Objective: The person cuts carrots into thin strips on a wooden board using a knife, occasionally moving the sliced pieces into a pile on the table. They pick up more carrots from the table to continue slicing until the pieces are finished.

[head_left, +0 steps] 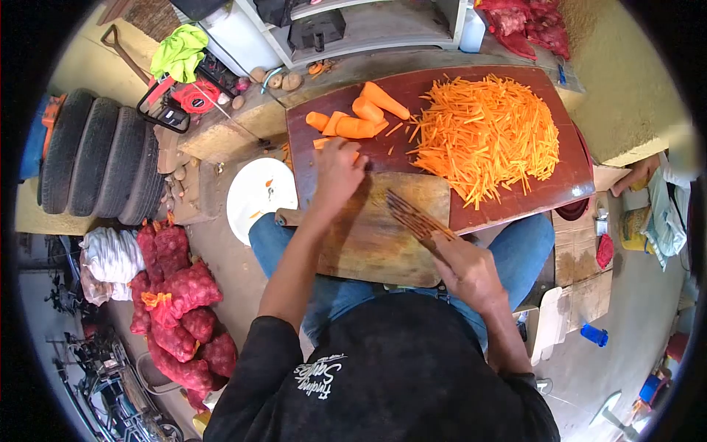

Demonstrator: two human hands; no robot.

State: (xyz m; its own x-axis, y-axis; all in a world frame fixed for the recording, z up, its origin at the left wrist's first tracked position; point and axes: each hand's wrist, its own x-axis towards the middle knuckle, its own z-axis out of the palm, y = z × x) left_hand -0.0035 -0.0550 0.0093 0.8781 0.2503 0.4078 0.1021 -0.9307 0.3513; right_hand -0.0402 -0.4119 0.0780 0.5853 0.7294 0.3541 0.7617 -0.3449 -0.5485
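My left hand (pixel 340 175) reaches to the pile of peeled carrot pieces (pixel 355 127) on the red-brown table (pixel 479 218). Its fingers are curled at the nearest pieces, and what they grip is partly hidden. In my right hand (pixel 468 271) is a knife (pixel 416 217), its blade streaked and pointing up and left over the wooden cutting board (pixel 383 247). The board lies across my lap against the table's near edge. A big heap of thin carrot strips (pixel 487 136) covers the right part of the table.
Left of my knee stands a white round container (pixel 243 199) with scraps inside. Red net sacks (pixel 184 317) lie on the floor at the left, below stacked tyres (pixel 103 158). Cardboard (pixel 585 250) lies at the right. A shelf (pixel 368 40) stands behind the table.
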